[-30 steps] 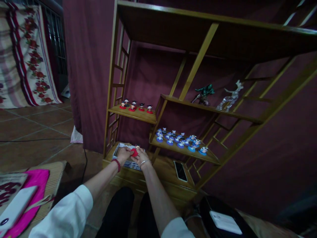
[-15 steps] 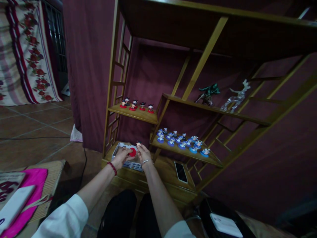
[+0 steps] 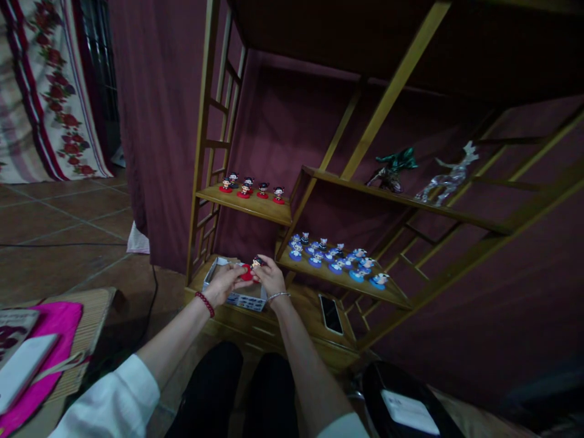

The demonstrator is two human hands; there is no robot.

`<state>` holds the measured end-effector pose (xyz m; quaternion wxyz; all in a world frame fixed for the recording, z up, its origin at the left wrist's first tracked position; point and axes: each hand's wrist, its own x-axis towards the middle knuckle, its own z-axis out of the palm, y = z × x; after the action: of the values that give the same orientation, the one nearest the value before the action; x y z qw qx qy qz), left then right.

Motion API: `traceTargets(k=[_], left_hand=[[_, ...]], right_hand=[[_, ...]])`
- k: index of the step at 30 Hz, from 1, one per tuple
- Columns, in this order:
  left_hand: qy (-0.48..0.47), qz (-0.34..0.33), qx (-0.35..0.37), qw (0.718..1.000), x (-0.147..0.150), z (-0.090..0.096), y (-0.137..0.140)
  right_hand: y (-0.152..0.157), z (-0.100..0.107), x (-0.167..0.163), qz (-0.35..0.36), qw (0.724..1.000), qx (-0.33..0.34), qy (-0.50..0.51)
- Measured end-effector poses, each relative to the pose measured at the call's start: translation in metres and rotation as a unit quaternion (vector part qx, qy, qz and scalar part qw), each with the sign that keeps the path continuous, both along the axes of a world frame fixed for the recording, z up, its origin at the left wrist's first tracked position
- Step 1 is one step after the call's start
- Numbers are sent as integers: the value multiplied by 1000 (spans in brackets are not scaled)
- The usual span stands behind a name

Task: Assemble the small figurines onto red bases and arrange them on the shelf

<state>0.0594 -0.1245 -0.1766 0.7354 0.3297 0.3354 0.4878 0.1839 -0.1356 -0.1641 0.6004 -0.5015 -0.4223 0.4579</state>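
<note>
My left hand is closed on a round red base, its fingers pinching the edge. My right hand holds a small dark-haired figurine right beside that base; whether the two parts are joined, I cannot tell. Beneath both hands a shallow white box with printed sides lies on the lowest board of the shelf. Several similar figurines on red bases stand on the small upper-left shelf.
Several purple- and blue-based figurines crowd the middle shelf. A phone lies on the bottom board to the right. Higher up stand a green figure and a clear deer. A bamboo-topped table is at left.
My hands have come together, bringing the figurine and the red base up against each other. The view has shifted slightly.
</note>
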Motion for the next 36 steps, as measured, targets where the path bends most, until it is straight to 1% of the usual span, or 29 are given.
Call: traceTargets(k=[6, 11, 14, 16, 24, 26, 36], left_hand=[[-56, -35, -6, 998, -8, 9, -3], [-84, -36, -11, 996, -13, 14, -10], [-74, -44, 0, 996, -15, 17, -15], [-65, -49, 8, 997, -15, 18, -18], [-126, -57, 10, 990, -15, 16, -18], [-130, -56, 1, 990, -15, 15, -18], [-160, -66, -33, 984, -20, 19, -20]], right_hand=[[-2, 4, 1, -2, 1000, 8, -2], [-8, 12, 2, 25, 999, 13, 25], [-9, 15, 4, 33, 999, 10, 20], [-8, 15, 5, 36, 999, 19, 7], [-10, 19, 7, 63, 997, 49, -19], [-11, 21, 7, 68, 996, 53, -30], [-9, 22, 7, 71, 996, 36, -26]])
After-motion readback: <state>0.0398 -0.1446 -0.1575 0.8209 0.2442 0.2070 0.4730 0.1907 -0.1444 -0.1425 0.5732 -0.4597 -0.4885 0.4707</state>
